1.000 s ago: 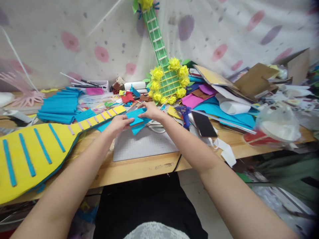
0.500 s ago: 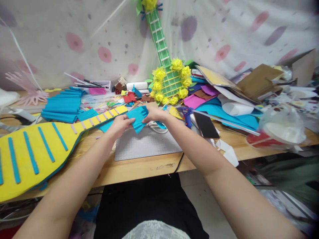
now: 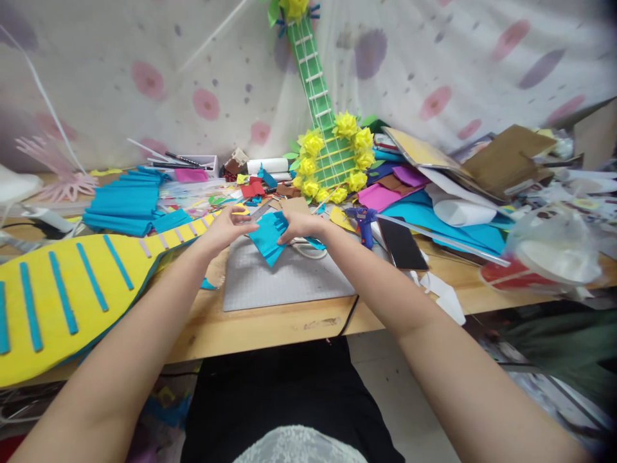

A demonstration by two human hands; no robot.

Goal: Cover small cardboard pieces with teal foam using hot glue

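Left hand [image 3: 230, 226] has just come off the blue crepe paper [image 3: 267, 241] — half a second ago both hands gripped it. Left fingers now loosely spread, holding nothing that shows; tips at or just beside the paper's left edge, contact can't be told. Right hand [image 3: 299, 226] pinches the paper, thumb on top, fingers hidden beneath. My reading: the sheet now depends on the right hand alone, so its near side can swing.

Paper sits over the upper part of the grey cutting mat [image 3: 289, 289], a loose corner pointing toward the wearer; whether that corner rests on the mat, can't tell.

Edges: bare mat between that corner and the mat's front edge, then a strip of bench [image 3: 270, 334] wood — the likeliest room for moving. Left side tight: the neck of the yellow guitar-shaped cutout [image 3: 62, 283] runs up under the left hand. Right side: white looped handle [image 3: 315, 252], likely scissors, just below the right hand; blue glue gun [image 3: 366, 226] and phone [image 3: 402, 244] farther out. Behind, scraps and the green flowered guitar [image 3: 315, 83] crowd close.
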